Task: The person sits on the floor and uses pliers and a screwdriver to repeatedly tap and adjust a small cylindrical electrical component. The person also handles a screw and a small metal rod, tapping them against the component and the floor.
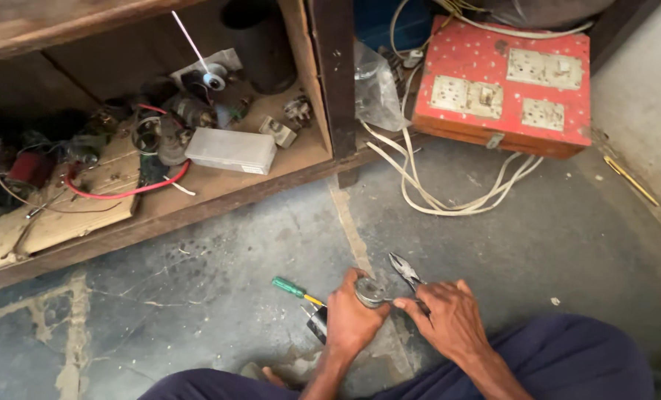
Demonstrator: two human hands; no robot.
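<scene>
The left hand [351, 320] is gripping a small round metal part [369, 292] low over the floor [538, 244], while the right hand [449, 315] is clasping pliers [406, 272] against it. A green-handled screwdriver [295, 290] is lying just beside them, unused; the work appears to be midway, with the part not yet released.

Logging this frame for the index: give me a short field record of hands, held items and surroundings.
left hand: closed around a small round grey metal part
right hand: grips dark-handled metal pliers, jaws pointing up and away
beside left hand: green-handled screwdriver on the grey concrete floor
behind: wooden shelf with a white plastic box and a red wire
right rear: red socket board, white cables
</scene>
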